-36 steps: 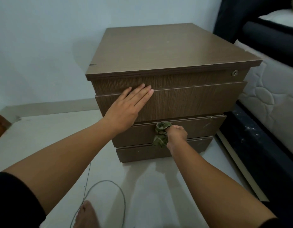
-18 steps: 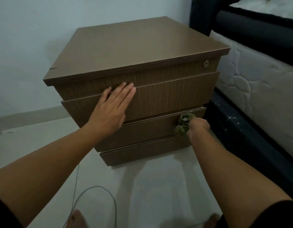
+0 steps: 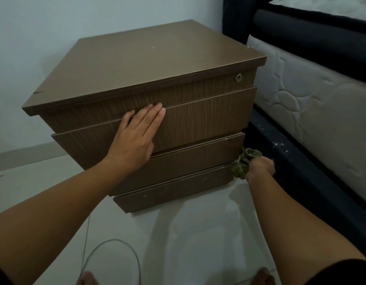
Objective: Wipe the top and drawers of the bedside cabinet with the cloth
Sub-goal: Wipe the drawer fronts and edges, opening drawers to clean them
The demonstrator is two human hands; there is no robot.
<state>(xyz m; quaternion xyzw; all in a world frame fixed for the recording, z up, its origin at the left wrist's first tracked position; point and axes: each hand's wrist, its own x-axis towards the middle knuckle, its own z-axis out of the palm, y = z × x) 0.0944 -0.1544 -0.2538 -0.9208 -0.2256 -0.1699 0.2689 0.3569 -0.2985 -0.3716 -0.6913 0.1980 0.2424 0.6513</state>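
The brown wooden bedside cabinet stands on the floor with three drawer fronts closed. My left hand lies flat, fingers together, on the top drawer front. My right hand grips a bunched green cloth at the right end of the middle drawer, at the cabinet's right corner. The bottom drawer is beneath, untouched.
A bed with a quilted white mattress and dark frame stands close on the right, leaving a narrow gap beside the cabinet. A thin grey cable loops on the pale floor near my feet. A pale wall is behind the cabinet.
My right hand has slid the cloth rightward along the middle drawer front, from its middle to its right end. My left hand has stayed flat on the top drawer. The view has shifted.
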